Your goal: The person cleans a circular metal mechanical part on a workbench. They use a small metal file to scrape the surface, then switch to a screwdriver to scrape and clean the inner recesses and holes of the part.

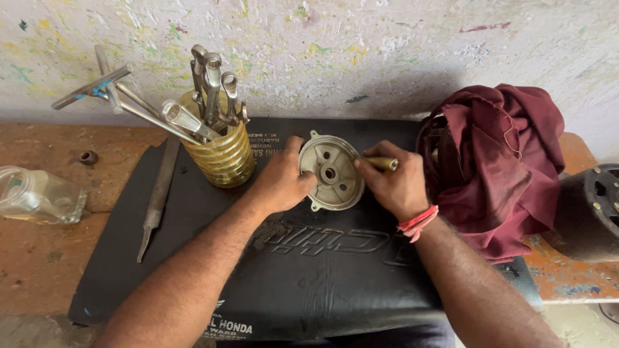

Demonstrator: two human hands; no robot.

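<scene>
A round grey metal cover plate [332, 173] with a centre hole and small ears rests on a black padded mat [309, 277]. My left hand [280, 182] grips the plate's left edge and steadies it. My right hand [392, 183] is closed around a tool with a yellowish handle [383, 163], its working end against the plate's right side. The tip of the tool is hidden by my fingers. A red thread band circles my right wrist.
A yellow ribbed jar [222, 153] stuffed with spanners stands left of the plate. A long metal file [158, 193] lies at the mat's left edge. A clear plastic jar [39, 196] lies far left. A maroon cloth [496, 158] covers something on the right, beside a dark round part [593, 206].
</scene>
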